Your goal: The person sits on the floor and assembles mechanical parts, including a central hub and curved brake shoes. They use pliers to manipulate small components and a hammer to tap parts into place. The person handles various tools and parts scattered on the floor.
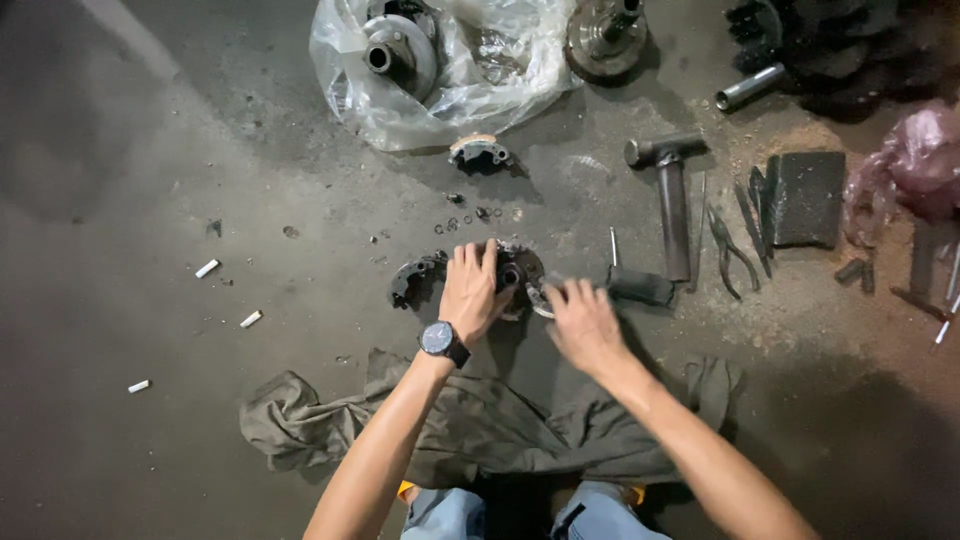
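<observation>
A dark round metal clutch-like assembly (517, 268) lies on the concrete floor. My left hand (472, 290), with a black wristwatch on the wrist, presses flat on top of it, fingers spread. My right hand (580, 320) is at the assembly's right edge, fingers curled around a curved metal piece (537, 298); motion blur hides the exact grip. A separate curved dark shoe part (410, 278) lies just left of the assembly.
A hammer (670, 195), pliers (730, 250), a dark block (806, 198) and a small cylinder (642, 287) lie to the right. Beyond are a plastic bag with a pulley (400, 50), another shoe part (480, 153) and small washers (468, 218). A grey rag (480, 425) lies near my knees.
</observation>
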